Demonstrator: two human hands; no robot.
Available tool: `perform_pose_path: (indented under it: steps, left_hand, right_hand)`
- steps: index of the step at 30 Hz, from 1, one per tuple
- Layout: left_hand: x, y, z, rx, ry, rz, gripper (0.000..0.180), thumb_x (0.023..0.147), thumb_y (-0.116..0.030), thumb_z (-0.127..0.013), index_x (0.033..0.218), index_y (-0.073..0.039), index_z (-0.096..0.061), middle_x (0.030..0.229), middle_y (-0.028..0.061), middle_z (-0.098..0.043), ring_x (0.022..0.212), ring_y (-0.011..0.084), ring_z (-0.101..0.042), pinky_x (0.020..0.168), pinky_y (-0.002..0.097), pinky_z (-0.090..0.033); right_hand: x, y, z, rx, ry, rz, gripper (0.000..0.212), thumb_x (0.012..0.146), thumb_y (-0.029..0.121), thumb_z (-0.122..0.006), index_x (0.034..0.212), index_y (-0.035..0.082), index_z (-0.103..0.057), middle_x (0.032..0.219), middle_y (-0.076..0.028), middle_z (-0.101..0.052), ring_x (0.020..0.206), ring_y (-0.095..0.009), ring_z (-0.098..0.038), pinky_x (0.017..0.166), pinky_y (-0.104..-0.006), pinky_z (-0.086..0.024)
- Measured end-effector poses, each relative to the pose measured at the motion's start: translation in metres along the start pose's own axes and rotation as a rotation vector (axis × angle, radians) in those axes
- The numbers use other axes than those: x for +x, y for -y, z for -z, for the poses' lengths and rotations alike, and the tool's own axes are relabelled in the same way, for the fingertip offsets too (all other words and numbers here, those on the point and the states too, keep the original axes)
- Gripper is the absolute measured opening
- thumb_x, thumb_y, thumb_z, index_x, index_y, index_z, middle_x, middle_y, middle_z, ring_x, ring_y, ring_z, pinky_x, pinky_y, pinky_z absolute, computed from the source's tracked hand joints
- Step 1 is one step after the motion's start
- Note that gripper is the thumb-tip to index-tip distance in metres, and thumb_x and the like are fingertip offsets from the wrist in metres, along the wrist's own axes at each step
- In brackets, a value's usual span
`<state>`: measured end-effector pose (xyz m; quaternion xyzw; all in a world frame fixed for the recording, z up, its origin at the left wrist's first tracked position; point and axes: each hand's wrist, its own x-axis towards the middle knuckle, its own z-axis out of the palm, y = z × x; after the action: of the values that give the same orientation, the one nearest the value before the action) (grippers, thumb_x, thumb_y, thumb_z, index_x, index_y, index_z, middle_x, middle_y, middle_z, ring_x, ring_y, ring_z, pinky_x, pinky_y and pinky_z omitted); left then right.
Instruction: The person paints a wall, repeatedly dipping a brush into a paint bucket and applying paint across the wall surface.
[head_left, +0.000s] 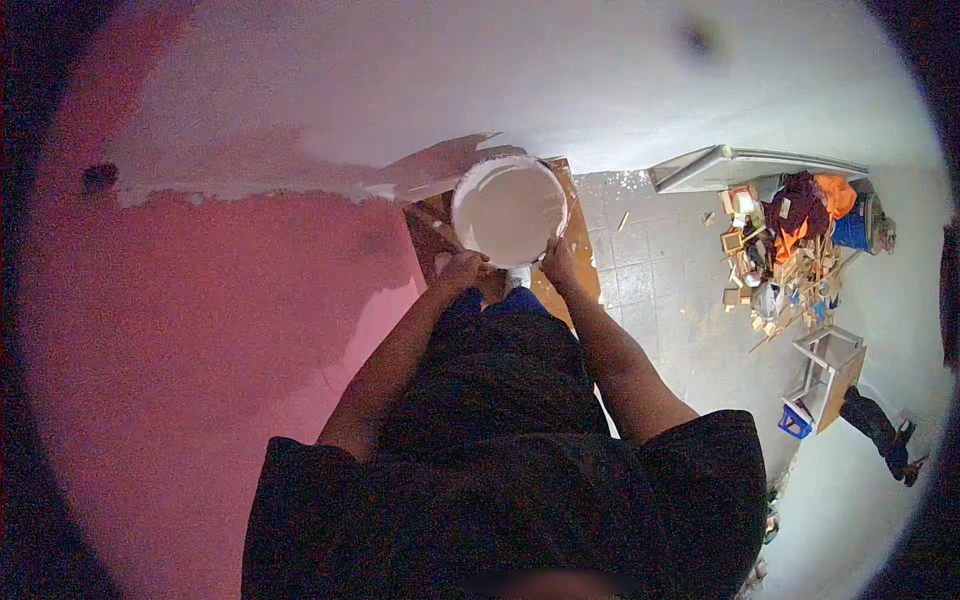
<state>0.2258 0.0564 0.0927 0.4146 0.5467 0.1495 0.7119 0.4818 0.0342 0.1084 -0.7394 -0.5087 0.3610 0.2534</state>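
A round bucket (512,158) with a white-smeared rim stands in front of me, holding pale, off-white paint (510,215). My left hand (463,268) is closed on the near left edge of the rim. On the near right edge, my right hand (558,262) grips the same bucket, its fingers curled over the rim. Beneath the bucket lies a brown wooden surface (578,225) spotted with white. What the bucket's underside rests on is hidden. The wall ahead carries a pale coat (400,90) with a ragged border against the pink wall area (200,320) on the left.
To the right, a grey tiled floor (635,250) has white spatters and wood scraps. Farther right are a pile of wood pieces (780,290), dark and orange cloths (800,205), a blue container (852,230), a leaning white frame (700,170), a small table (840,390) and a blue basket (795,422).
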Motion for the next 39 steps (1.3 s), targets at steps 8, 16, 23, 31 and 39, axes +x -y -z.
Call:
perform_pose_path:
  steps: [8,16,23,31,39]
  left_hand:
    - [0.032,0.041,0.021,0.964,-0.108,-0.43,0.032,0.092,-0.018,-0.04,0.105,0.003,-0.061,0.098,0.0233,-0.063,0.09,0.0315,-0.062,0.078,0.0403,-0.05]
    - [0.014,0.031,0.003,0.324,-0.075,-0.319,0.03,0.094,-0.021,-0.04,0.102,0.002,-0.057,0.092,0.0202,-0.062,0.089,0.0327,-0.061,0.08,0.0417,-0.049]
    - [0.018,0.021,-0.002,0.561,0.041,-0.238,0.032,0.095,-0.023,-0.04,0.108,0.001,-0.057,0.104,0.0166,-0.061,0.096,0.0257,-0.06,0.084,0.0372,-0.048]
    - [-0.007,-0.027,-0.002,0.407,0.078,-0.149,0.031,0.096,-0.022,-0.04,0.106,0.001,-0.059,0.094,0.0143,-0.061,0.084,0.0236,-0.061,0.079,0.0345,-0.049]
    - [-0.024,-0.046,-0.012,0.173,-0.009,-0.121,0.027,0.094,-0.016,-0.042,0.104,0.003,-0.058,0.092,0.0097,-0.061,0.081,0.0179,-0.06,0.071,0.0301,-0.051]
  right_hand:
    - [0.044,-0.018,0.007,-0.03,-0.048,-0.04,0.039,0.094,0.027,-0.041,0.114,-0.005,-0.047,0.099,-0.032,-0.059,0.095,-0.048,-0.057,0.079,-0.0511,-0.046]
    - [0.031,-0.02,0.041,-0.232,0.053,0.261,0.023,0.088,0.017,-0.051,0.104,0.001,-0.048,0.082,-0.03,-0.059,0.081,-0.047,-0.059,0.067,-0.0548,-0.046]
    - [0.009,-0.027,0.06,-0.501,-0.182,0.496,0.019,0.088,0.016,-0.052,0.104,0.008,-0.05,0.069,-0.018,-0.058,0.067,-0.037,-0.062,0.055,-0.0481,-0.05]
    - [-0.015,-0.025,0.07,-0.593,0.119,0.239,0.021,0.088,0.016,-0.048,0.107,0.007,-0.05,0.083,-0.017,-0.06,0.066,-0.034,-0.063,0.054,-0.0463,-0.05]
    - [-0.019,-0.02,0.057,-0.508,-0.013,0.298,0.019,0.093,0.025,-0.049,0.101,0.008,-0.049,0.068,-0.016,-0.059,0.055,-0.035,-0.061,0.047,-0.0455,-0.049]
